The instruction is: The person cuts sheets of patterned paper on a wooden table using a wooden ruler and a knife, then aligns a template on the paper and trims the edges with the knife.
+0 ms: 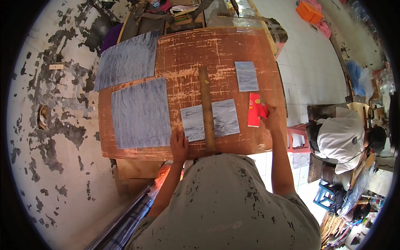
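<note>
Right hand's [273,118] fingertips hidden on the red packet [255,109]; grip unclear.

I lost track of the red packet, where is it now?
In the head view, the red packet lies at the right side of the table, under the right hand, just right of the grey sheet crossed by the wooden ruler.

Counter [183,54]: worn wood, scratched reddish finish. Grey sheets [141,112]: matt, streaky. Wooden ruler [206,108]: bare, smooth. Red packet [256,109]: glossy.

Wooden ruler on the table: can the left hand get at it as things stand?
Probably yes. The left hand rests at the table's near edge beside the wooden ruler, which lies across a grey sheet with nothing on top or between them.
</note>
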{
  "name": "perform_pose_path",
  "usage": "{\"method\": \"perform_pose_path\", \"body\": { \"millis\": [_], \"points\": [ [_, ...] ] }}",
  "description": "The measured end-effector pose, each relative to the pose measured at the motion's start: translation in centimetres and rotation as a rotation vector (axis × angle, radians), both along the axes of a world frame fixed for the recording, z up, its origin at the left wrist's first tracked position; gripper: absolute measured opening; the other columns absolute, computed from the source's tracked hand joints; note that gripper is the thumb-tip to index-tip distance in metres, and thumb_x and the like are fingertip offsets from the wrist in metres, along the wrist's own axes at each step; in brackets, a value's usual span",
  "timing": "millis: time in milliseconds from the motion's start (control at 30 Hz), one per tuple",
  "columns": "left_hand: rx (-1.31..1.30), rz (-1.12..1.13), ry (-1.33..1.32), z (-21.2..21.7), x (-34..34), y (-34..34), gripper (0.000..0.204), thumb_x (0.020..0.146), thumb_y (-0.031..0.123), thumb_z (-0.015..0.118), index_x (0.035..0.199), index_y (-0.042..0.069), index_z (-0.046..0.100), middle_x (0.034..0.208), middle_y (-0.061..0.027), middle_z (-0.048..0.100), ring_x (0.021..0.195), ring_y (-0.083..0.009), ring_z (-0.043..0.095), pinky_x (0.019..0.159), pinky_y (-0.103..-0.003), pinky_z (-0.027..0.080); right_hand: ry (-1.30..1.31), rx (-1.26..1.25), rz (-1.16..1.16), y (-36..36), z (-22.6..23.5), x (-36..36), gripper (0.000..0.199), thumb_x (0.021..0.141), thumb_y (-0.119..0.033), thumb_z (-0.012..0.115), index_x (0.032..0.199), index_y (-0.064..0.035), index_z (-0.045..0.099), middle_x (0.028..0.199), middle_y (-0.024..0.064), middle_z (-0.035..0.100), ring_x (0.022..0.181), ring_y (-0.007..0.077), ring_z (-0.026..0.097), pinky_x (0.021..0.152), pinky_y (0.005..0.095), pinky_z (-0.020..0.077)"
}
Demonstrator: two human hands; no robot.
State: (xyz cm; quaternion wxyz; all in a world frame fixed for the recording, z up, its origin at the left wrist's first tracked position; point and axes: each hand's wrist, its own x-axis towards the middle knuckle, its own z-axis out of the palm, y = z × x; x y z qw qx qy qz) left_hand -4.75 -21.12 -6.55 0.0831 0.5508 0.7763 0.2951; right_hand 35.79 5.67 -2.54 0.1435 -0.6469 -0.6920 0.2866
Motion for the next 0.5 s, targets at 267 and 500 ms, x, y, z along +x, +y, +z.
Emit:
{"method": "perform_pose_path", "body": {
  "millis": [267,500],
  "points": [
    [0.04,-0.013,-0.023,1.5,-0.2,0.9,0.039,0.1,0.013,0.066,0.138,0.002,0.065,0.153,-0.0247,0.051,0.14,-0.0443,0.049,0.117,-0.053,0.039,0.137,0.094,-0.066,-0.5,-3.5,0.7,0.087,0.071,-0.013,0.096,0.146,-0.0023,0.054,0.134,0.0211,0.059,0.118,0.0366,0.066,0.096,0.0458,0.0572],
    [0.081,0.075,-0.108,1.9,-1.4,1.6,0.024,0.098,0.011,0.068,0.118,-0.001,0.072,0.125,-0.0205,0.066,0.116,-0.0395,0.062,0.103,-0.048,0.049,0.242,0.073,-0.194,-0.4,-5.8,2.3,0.043,0.085,-0.021,0.087,0.113,-0.0005,0.062,0.085,0.0059,0.066,0.08,0.0212,0.067,0.07,0.0362,0.0545]
  ]
}}
